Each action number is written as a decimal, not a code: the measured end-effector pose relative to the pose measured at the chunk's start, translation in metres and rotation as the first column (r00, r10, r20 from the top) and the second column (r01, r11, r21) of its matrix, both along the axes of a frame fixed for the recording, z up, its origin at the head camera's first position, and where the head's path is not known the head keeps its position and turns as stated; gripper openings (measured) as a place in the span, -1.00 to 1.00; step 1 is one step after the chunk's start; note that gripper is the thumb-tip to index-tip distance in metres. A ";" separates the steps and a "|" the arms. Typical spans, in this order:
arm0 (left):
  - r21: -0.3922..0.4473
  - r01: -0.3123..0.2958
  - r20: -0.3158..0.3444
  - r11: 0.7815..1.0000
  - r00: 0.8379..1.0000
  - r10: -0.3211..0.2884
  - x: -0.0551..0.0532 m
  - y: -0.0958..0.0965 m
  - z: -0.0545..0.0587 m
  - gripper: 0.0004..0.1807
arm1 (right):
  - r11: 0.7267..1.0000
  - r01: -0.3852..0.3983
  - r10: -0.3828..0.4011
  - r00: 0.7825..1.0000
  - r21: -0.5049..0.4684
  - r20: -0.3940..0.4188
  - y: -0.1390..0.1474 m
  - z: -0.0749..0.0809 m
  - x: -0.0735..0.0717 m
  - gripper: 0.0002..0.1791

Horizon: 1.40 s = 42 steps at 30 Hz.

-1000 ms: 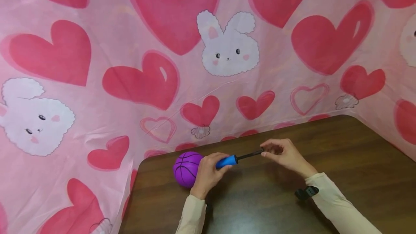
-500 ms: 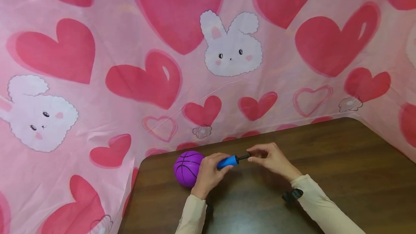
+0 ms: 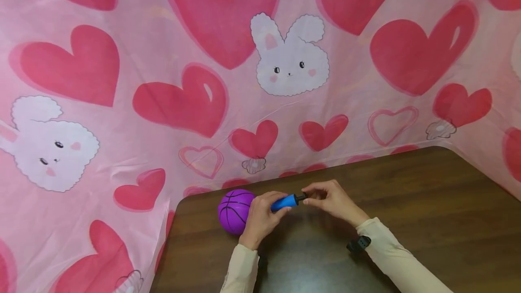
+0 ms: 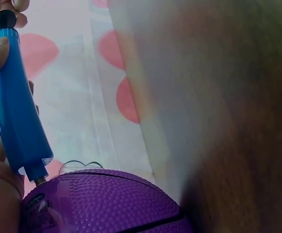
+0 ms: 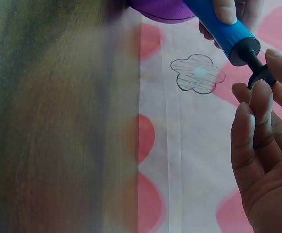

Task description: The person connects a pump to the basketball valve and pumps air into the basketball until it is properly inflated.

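Note:
A blue hand pump point(image 3: 285, 202) lies slantwise in my left hand point(image 3: 262, 216), its fingers and thumb wrapped round the barrel. In the left wrist view the pump's nozzle end meets the purple basketball point(image 4: 111, 204), with a bit of metal needle showing at the join. The ball point(image 3: 235, 211) sits on the table just left of that hand, which hides part of it. My right hand point(image 3: 335, 202) pinches the black plunger handle point(image 5: 262, 75) between thumb and fingertips. Only a short length of black rod shows between handle and barrel.
A dark wood-grain table point(image 3: 407, 202) lies under both hands. Behind it and at its sides hangs a pink cloth point(image 3: 350, 80) with hearts and rabbit faces, meeting the table's back edge close beyond the ball.
My right hand has moved left and pushed the plunger rod most of the way into the blue barrel. The left hand and ball stay nearly still.

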<state>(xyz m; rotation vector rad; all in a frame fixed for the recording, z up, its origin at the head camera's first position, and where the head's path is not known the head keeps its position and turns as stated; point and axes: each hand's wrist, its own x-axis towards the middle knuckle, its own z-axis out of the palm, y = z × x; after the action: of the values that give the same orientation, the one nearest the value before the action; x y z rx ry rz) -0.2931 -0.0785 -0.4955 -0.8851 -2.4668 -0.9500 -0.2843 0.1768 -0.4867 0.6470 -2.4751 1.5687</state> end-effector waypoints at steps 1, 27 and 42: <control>0.001 0.000 -0.001 1.000 1.000 0.000 0.000 0.000 0.000 -0.65 | 1.000 0.000 0.000 1.000 0.001 0.002 0.000 0.000 0.000 -0.71; -0.005 0.024 -0.005 1.000 1.000 -0.024 0.000 0.002 0.000 -0.66 | 0.994 -0.012 0.017 0.999 0.108 -0.041 0.039 0.016 0.001 -0.73; 0.001 0.013 0.004 1.000 1.000 -0.013 -0.002 -0.001 -0.002 -0.67 | 0.992 -0.030 0.032 0.999 0.122 -0.018 0.081 0.036 -0.001 -0.76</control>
<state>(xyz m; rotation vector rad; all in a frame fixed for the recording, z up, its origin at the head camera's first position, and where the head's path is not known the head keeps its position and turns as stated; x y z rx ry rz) -0.2953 -0.0797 -0.4970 -0.9006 -2.4666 -0.9578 -0.2848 0.2575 -0.4506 0.7182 -2.5738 1.4235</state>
